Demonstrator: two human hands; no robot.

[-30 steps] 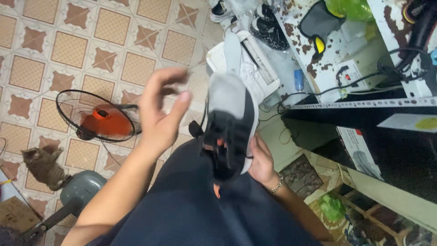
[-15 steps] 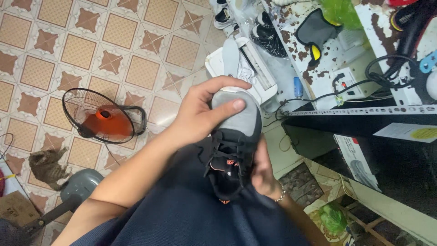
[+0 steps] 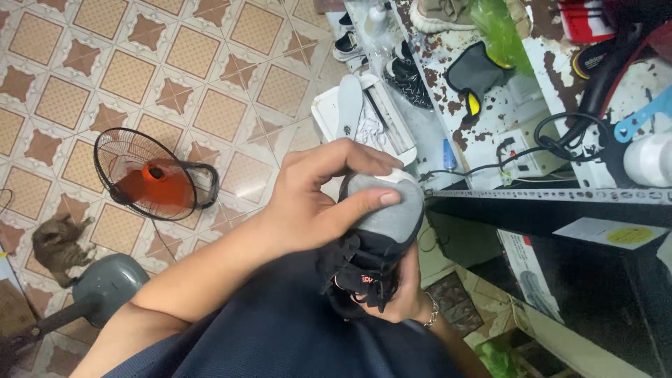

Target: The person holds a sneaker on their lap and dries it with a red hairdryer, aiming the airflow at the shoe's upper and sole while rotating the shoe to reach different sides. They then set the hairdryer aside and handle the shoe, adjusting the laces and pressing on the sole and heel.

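Left hand [image 3: 318,203]: curled over the grey toe of the shoe [image 3: 374,241]; thumb laid along the toe cap, fingers wrapped over the far side. Firm hold, hand closed on the toe.
Right hand [image 3: 399,297]: under the shoe's heel end, fingers cupped round the black part; mostly hidden by the shoe. Closed on it from below, bracelet at the wrist.
Shoe: black with grey toe, black laces loose and bunched over the tongue. Held between both hands above the lap, toe pointing away from the body, just beside the dark shelf edge [image 3: 546,196].
Lap: dark blue cloth [image 3: 280,336] beneath the shoe.
White tray [image 3: 325,115]: on the tiled floor beyond the hands, an insole [image 3: 348,105] lying in it.
Fan [image 3: 147,175]: lying on the floor to the left, orange hub, black grille.
Cat [image 3: 56,241]: on the tiles near the fan, far left.
Workbench [image 3: 511,105]: right side, chipped white top, cables and a black pouch [image 3: 476,73] on it.
Other shoes [image 3: 406,70]: dark pair on the floor past the tray.
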